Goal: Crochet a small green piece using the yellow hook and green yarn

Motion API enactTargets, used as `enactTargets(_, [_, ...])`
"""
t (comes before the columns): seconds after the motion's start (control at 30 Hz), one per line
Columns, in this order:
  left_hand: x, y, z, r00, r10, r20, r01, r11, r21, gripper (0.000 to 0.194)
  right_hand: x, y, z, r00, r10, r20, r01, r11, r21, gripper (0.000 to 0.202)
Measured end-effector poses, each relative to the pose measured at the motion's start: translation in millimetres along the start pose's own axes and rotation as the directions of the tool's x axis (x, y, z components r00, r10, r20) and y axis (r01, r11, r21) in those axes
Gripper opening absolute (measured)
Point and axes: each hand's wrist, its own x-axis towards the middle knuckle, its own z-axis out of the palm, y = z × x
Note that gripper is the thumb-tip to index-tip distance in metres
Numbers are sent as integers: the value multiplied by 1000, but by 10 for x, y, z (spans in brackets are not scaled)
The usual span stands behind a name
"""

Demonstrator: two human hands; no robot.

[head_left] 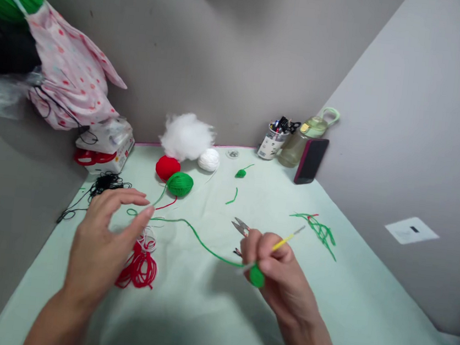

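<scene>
My right hand (274, 272) is closed around a crochet hook (284, 242) with a yellow handle. A small round green crochet piece (257, 277) is in the same hand, under the fingers. From it a strand of green yarn (205, 247) runs left across the table, past a small loop, to the green yarn ball (180, 184). My left hand (108, 236) hovers over the left side, thumb and fingers apart, with nothing visible between them. Red yarn coils (143, 269) lie below its thumb. Scissors (240, 227) are partly hidden behind my right hand.
Behind stand a red yarn ball (168, 168), a white yarn ball (208, 160) and fluffy white stuffing (188, 135). A pen cup (272, 143), a bottle (299, 144) and a phone (311, 161) stand at back right. Green yarn scraps (321, 231) lie right; tangled black cord (108, 182) lies left.
</scene>
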Motion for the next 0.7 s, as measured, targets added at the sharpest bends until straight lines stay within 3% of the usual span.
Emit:
enactTargets(0.03, [-96, 11, 110, 999, 31, -44, -30, 999, 17, 13, 14, 16, 22, 998, 10, -59, -14, 998, -65, 21])
enactTargets(0.1, [-313, 29, 343, 1000, -28, 4, 28, 980, -195, 20, 33, 67, 48, 990, -3, -143, -15, 992, -122, 20])
enactTargets(0.13, [-413, 32, 452, 990, -86, 111, 118, 940, -320, 25, 37, 97, 52, 985, -16, -172, -6, 992, -128, 20])
enactTargets(0.2, [-558, 29, 637, 914, -213, 344, 356, 830, -430, 34, 32, 147, 53, 978, -44, -206, 16, 990, -137, 17])
enactTargets(0.27, [-598, 33, 763, 862, -231, 452, 461, 729, -506, 40, 18, 177, 54, 976, -65, -206, 32, 987, -159, 13])
enactTargets(0.33, [-540, 68, 830, 846, -231, 481, 509, 621, -596, 37, 3, 191, 63, 980, -91, -175, 58, 981, -184, 10])
enactTargets(0.4, [-431, 131, 856, 833, -290, 471, 553, 438, -709, 36, -10, 200, 78, 984, -118, -133, 90, 976, -196, 8])
enactTargets(0.47, [-335, 184, 865, 840, -343, 421, 525, 317, -790, 39, -19, 208, 92, 984, -145, -104, 123, 974, -189, 7])
enactTargets(0.53, [-301, 186, 877, 891, -315, 327, 434, 382, -815, 54, -22, 215, 99, 983, -163, -90, 145, 973, -178, 7])
enactTargets(0.63, [-362, 77, 894, 986, -56, 158, 146, 746, -650, 72, -20, 211, 90, 979, -182, -92, 165, 973, -164, 7])
enactTargets(0.7, [-397, -21, 864, 976, 153, 153, -80, 913, -400, 71, -16, 193, 73, 976, -192, -100, 177, 973, -147, 7])
